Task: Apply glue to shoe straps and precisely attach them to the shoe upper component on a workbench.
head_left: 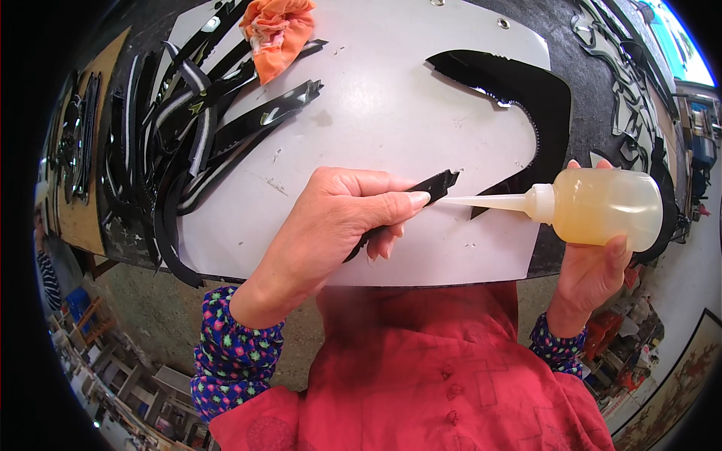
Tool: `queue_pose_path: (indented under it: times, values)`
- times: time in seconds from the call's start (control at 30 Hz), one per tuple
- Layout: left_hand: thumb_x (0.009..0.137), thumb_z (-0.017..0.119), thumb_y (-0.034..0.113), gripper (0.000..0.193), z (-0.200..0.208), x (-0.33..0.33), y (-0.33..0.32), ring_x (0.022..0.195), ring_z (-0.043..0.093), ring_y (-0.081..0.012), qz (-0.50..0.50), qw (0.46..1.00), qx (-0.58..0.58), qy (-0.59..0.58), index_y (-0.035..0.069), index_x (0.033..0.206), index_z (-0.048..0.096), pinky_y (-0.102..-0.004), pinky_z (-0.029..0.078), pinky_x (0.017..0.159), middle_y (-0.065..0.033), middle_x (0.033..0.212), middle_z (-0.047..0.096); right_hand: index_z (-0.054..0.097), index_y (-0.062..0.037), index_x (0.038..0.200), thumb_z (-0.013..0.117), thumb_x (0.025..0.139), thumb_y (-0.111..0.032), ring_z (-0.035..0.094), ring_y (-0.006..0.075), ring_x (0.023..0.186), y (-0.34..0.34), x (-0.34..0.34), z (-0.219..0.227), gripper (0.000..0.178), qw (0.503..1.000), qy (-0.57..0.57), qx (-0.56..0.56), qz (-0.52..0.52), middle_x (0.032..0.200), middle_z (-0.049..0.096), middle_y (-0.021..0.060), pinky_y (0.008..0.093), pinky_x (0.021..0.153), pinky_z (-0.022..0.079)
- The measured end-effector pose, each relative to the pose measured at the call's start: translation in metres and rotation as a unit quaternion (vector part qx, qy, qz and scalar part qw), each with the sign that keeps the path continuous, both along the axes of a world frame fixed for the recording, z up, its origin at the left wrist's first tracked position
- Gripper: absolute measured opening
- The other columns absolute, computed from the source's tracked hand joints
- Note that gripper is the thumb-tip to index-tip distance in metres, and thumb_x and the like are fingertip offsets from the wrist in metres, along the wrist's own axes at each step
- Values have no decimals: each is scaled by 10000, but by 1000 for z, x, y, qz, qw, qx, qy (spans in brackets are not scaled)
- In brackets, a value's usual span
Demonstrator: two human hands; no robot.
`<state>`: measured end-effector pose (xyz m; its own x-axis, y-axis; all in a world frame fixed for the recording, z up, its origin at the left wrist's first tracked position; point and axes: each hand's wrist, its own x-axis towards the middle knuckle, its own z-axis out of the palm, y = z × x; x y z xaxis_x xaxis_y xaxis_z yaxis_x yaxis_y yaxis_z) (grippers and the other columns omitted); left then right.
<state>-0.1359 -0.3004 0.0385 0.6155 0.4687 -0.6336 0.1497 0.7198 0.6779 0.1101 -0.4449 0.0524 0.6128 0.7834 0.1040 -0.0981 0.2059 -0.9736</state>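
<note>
Pinched between the thumb and fingers of my left hand (320, 214) is a narrow black strip (438, 185) with a notched end, held above the white sheet (368, 128). My right hand (590, 274) is wrapped around a translucent squeeze bottle (609, 209) of yellowish liquid, tipped on its side. Its long thin nozzle (489, 201) points left, the tip at the strip beside my left thumb; whether they touch I cannot tell. Beyond the bottle lies a large curved black piece (553, 105) with a finely notched inner edge. My left palm hides the strip's lower part.
Many black strips, some with a pale stripe, are heaped at the left (188, 113). A crumpled orange cloth (277, 34) rests on them. More cut pieces (628, 98) lie at the far right of the dark table. A brown board (83, 218) sits at the left edge.
</note>
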Motion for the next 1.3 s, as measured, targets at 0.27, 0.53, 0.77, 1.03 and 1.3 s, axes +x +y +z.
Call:
queue_pose_path:
  times: [0.27, 0.53, 0.77, 1.03, 1.3]
  values:
    - [944, 675, 145, 252, 0, 0, -1, 529, 549, -58, 5, 1000, -2, -7, -63, 1075, 726, -189, 403, 491, -5, 673, 620, 298, -44, 1528, 766, 854, -316, 462, 547, 1312, 1, 1, 1, 864, 1000, 18, 3, -4, 1482, 406, 275, 599, 1071, 456]
    - [937, 684, 140, 253, 1, 0, 0, 522, 543, -51, -4, 1000, 11, 0, -64, 1079, 726, -185, 403, 488, -4, 669, 622, 311, -47, 1524, 762, 860, -300, 475, 515, 1319, 2, 2, 0, 842, 1000, 26, 8, -14, 1474, 430, 279, 565, 1087, 454]
    - [929, 695, 131, 256, 0, 0, 0, 506, 532, -47, -2, 1000, 9, 0, -73, 1082, 720, -187, 406, 479, -3, 654, 617, 320, -34, 1515, 769, 860, -283, 481, 516, 1313, 3, 3, -2, 832, 1000, 23, 10, -11, 1470, 431, 284, 560, 1086, 458]
    - [930, 696, 137, 258, 0, 1, -1, 510, 535, -49, -1, 1000, 12, 3, -73, 1076, 721, -189, 408, 480, -4, 657, 617, 293, -51, 1529, 777, 853, -279, 473, 536, 1309, -1, 2, -3, 862, 999, 36, 3, -6, 1473, 425, 285, 580, 1078, 459]
    - [951, 685, 177, 216, 3, 0, 0, 579, 550, -39, -13, 1000, 21, -4, -25, 890, 734, -200, 446, 532, 19, 677, 604, 289, -67, 1537, 767, 861, -291, 453, 533, 1329, -4, 1, -4, 858, 999, 51, 0, -5, 1493, 409, 278, 587, 1094, 438]
